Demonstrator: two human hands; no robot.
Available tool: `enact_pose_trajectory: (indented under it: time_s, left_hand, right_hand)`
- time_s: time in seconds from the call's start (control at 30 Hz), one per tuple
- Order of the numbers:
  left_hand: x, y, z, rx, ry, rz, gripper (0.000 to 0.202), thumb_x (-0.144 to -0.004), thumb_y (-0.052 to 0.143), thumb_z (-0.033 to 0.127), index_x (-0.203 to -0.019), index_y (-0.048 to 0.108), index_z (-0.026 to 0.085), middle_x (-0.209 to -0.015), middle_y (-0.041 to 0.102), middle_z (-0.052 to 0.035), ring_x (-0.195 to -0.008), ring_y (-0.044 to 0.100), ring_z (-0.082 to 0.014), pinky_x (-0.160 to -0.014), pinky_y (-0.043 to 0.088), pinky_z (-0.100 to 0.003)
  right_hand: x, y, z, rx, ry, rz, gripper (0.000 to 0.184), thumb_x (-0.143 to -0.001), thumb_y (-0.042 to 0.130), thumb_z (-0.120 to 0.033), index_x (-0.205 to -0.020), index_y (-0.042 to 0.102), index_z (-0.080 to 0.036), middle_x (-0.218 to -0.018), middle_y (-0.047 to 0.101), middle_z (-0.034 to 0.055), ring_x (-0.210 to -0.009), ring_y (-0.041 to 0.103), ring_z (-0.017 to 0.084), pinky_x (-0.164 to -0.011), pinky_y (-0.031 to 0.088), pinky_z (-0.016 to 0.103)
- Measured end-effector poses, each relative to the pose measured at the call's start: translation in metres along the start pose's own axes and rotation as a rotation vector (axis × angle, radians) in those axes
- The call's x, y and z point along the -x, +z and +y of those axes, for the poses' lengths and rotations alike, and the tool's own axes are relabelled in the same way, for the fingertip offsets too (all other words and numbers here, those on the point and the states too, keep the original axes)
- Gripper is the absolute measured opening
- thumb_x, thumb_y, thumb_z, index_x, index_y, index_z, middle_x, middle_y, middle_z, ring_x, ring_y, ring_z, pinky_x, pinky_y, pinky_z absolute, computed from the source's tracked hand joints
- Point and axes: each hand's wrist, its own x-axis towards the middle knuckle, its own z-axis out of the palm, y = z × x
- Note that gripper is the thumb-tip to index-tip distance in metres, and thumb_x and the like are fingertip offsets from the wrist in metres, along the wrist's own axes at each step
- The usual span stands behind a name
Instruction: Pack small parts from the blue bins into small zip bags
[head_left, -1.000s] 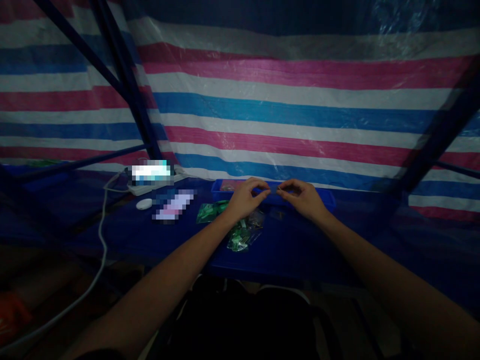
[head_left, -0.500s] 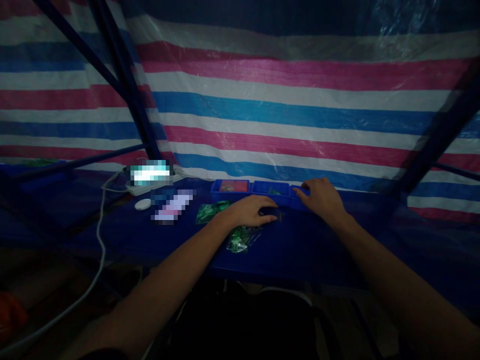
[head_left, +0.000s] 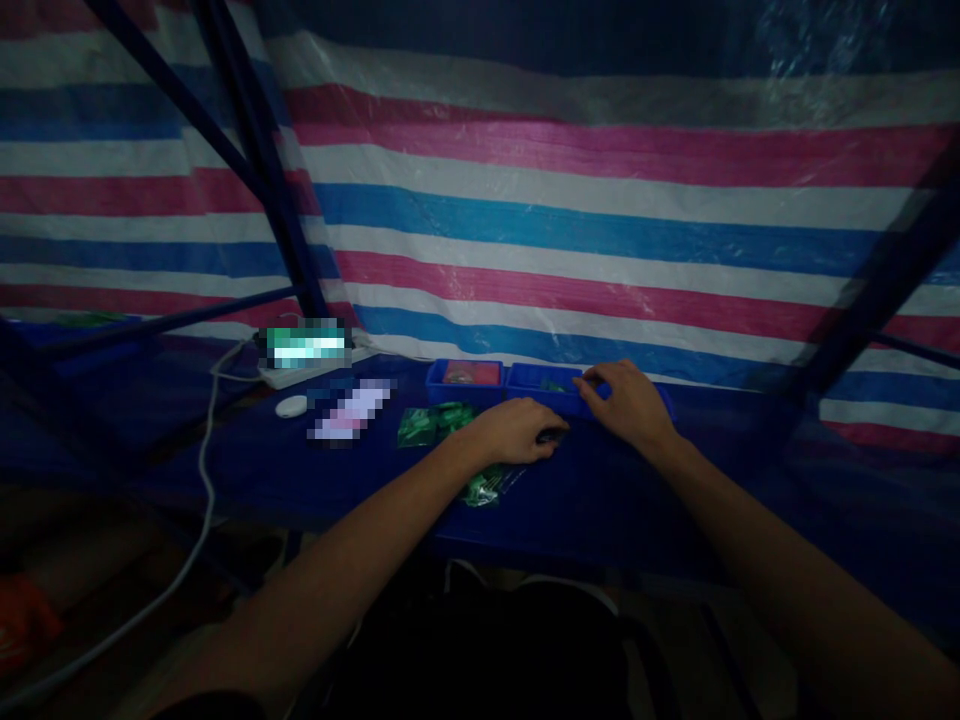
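Observation:
Over the blue tabletop [head_left: 600, 500], my left hand [head_left: 521, 430] is curled with its thumb and fingertips close together. Anything inside that grip is too dark to name. Partly under its wrist lies a clear packet with green and thin metallic pieces [head_left: 481, 488]. Green packets [head_left: 418, 427] rest just left of the hand. My right hand [head_left: 630, 402] is above the rightmost blue bin, which it mostly covers. Its thumb and forefinger are pinched at the edge of the middle blue bin [head_left: 536, 388], where a few small greenish pieces show. What the pinch holds cannot be made out.
A left blue bin [head_left: 442, 392] contains a reddish item and small pieces. Further left are a white round object [head_left: 292, 407], a blurred-out flat item [head_left: 352, 410] and a white power strip [head_left: 289, 376] with a cable [head_left: 204, 450]. Striped sheeting [head_left: 562, 230] hangs behind, between blue metal posts [head_left: 281, 210].
My left hand's thumb and fingers have closed from a wider gap. My right hand has shifted left towards the middle bin, its thumb and forefinger coming together. The camera view has shifted slightly.

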Motion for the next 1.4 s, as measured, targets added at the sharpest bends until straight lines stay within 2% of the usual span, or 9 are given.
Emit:
enact_pose_trajectory:
  time_s: [0.13,0.27,0.43,0.6,0.73,0.93,1.17,1.33,1.4]
  left_hand:
    - [0.002,-0.004,0.000,-0.049,0.005,0.013,0.042,-0.076,0.068,0.011,-0.116,0.071,0.020,-0.102,0.072,-0.0077,-0.090,0.067,-0.0225,-0.083,0.050,-0.034]
    - [0.001,-0.008,0.000,0.002,-0.052,0.185,0.027,-0.083,0.062,0.011,-0.107,0.071,0.020,-0.102,0.069,-0.0071,-0.093,0.065,-0.0202,-0.086,0.050,-0.033]
    - [-0.003,-0.008,0.001,0.230,-0.199,0.393,0.014,-0.086,0.066,0.018,-0.100,0.069,0.019,-0.096,0.071,-0.0044,-0.087,0.066,-0.0182,-0.081,0.052,-0.032]
    - [-0.005,-0.006,-0.003,0.391,-0.261,0.449,0.016,-0.083,0.074,0.026,-0.097,0.069,0.018,-0.095,0.073,-0.0048,-0.086,0.068,-0.0174,-0.079,0.052,-0.031]
    - [-0.005,-0.006,-0.010,0.474,-0.305,0.493,0.024,-0.082,0.077,0.032,-0.097,0.068,0.016,-0.094,0.072,-0.0059,-0.086,0.067,-0.0169,-0.079,0.052,-0.030]
    - [-0.006,-0.004,-0.015,0.579,-0.282,0.523,0.027,-0.080,0.078,0.034,-0.095,0.066,0.015,-0.095,0.071,-0.0069,-0.087,0.067,-0.0165,-0.083,0.053,-0.032]
    - [-0.004,-0.003,-0.014,0.588,-0.331,0.490,0.036,-0.083,0.076,0.032,-0.114,0.066,0.017,-0.106,0.072,-0.0093,-0.082,0.069,-0.0155,-0.075,0.055,-0.030]
    - [-0.005,-0.005,-0.012,0.633,-0.303,0.471,0.025,-0.084,0.074,0.029,-0.103,0.070,0.014,-0.101,0.074,-0.0105,-0.093,0.071,-0.0185,-0.087,0.055,-0.033]
    - [-0.005,-0.005,-0.013,0.658,-0.305,0.483,0.026,-0.082,0.076,0.027,-0.103,0.070,0.014,-0.099,0.075,-0.0103,-0.092,0.071,-0.0183,-0.086,0.056,-0.033]
  right_hand:
    - [0.000,-0.001,-0.009,-0.116,0.004,-0.009,0.022,-0.095,0.059,-0.043,-0.096,0.072,-0.026,-0.093,0.074,0.0076,-0.092,0.065,0.029,-0.087,0.050,0.047]
    - [0.000,-0.001,-0.017,-0.319,0.041,-0.058,0.025,-0.094,0.060,-0.045,-0.106,0.072,-0.027,-0.099,0.075,0.0062,-0.088,0.069,0.025,-0.079,0.054,0.041]
    - [0.003,0.005,-0.023,-0.656,0.118,-0.173,0.035,-0.087,0.070,-0.047,-0.116,0.068,-0.027,-0.110,0.075,0.0065,-0.099,0.071,0.024,-0.085,0.058,0.039]
    - [0.005,0.010,-0.023,-0.906,0.192,-0.300,0.041,-0.079,0.079,-0.042,-0.115,0.068,-0.026,-0.109,0.076,0.0062,-0.098,0.073,0.023,-0.092,0.057,0.041]
    - [0.005,0.011,-0.019,-0.943,0.217,-0.295,0.035,-0.075,0.082,-0.038,-0.105,0.071,-0.024,-0.106,0.076,0.0050,-0.098,0.073,0.022,-0.096,0.056,0.041]
    - [0.002,0.011,-0.021,-0.921,0.226,-0.238,0.031,-0.078,0.079,-0.040,-0.101,0.071,-0.022,-0.099,0.075,0.0059,-0.089,0.071,0.020,-0.087,0.057,0.037]
    - [0.000,0.016,-0.020,-0.900,0.230,-0.162,0.029,-0.079,0.077,-0.035,-0.102,0.069,-0.019,-0.093,0.071,0.0051,-0.082,0.067,0.018,-0.078,0.054,0.033]
    - [0.000,0.016,-0.021,-0.881,0.232,-0.107,0.030,-0.080,0.076,-0.036,-0.103,0.069,-0.020,-0.092,0.071,0.0046,-0.080,0.066,0.017,-0.081,0.054,0.034]
    - [0.000,0.015,-0.020,-0.880,0.237,-0.105,0.031,-0.080,0.076,-0.038,-0.104,0.069,-0.020,-0.092,0.071,0.0048,-0.080,0.067,0.018,-0.081,0.054,0.035]
